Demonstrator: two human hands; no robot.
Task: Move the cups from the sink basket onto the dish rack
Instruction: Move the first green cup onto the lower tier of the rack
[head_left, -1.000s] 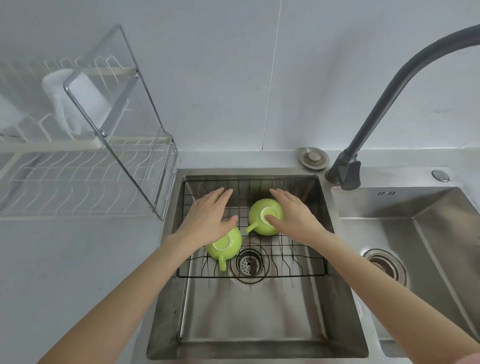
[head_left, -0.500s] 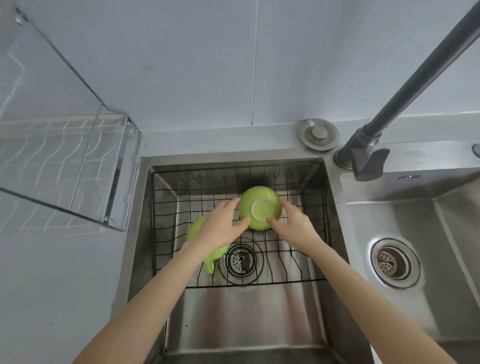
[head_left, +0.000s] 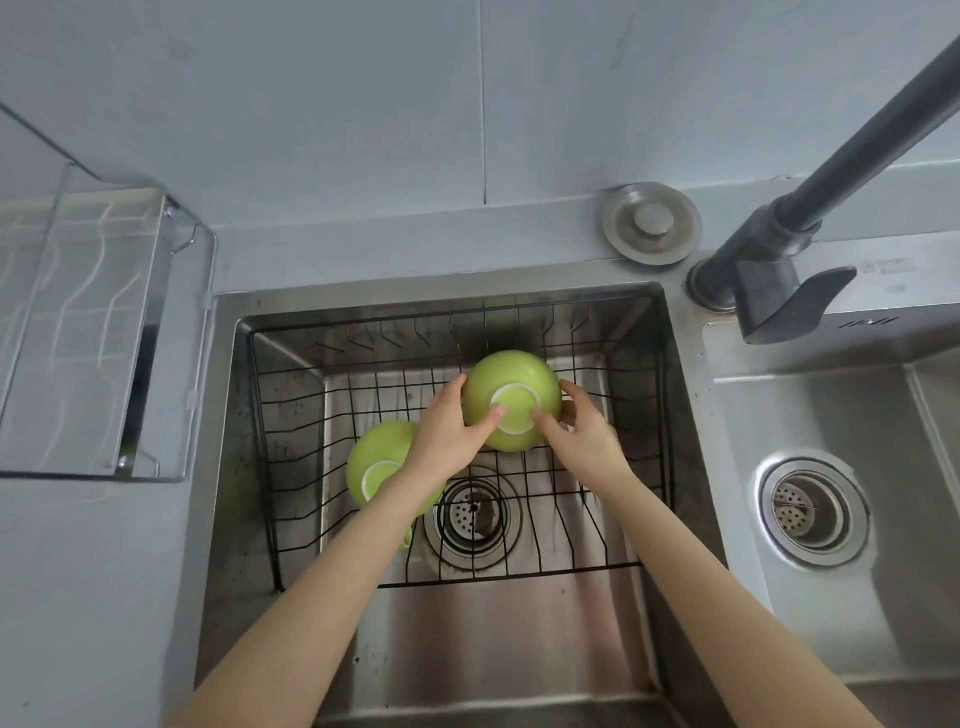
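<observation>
Both the left hand (head_left: 448, 430) and the right hand (head_left: 584, 434) grasp one upturned green cup (head_left: 511, 399) above the sink basket (head_left: 270, 467), near its back edge. The second cup (head_left: 382, 465) lies in the basket's left part, under the left forearm. The dish rack (head_left: 98, 332) stands left of the basket, with free room between.

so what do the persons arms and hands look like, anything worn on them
Both forearms are bare up to the frame's bottom edge, with no sleeves in view. The left hand and right hand wear no gloves, and no rings, watch or bracelets show on the fingers or wrists.

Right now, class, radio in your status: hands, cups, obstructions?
Both hands, left hand and right hand, clasp upturned green cup over sink basket. Second cup under left forearm. Nothing blocking.
</observation>
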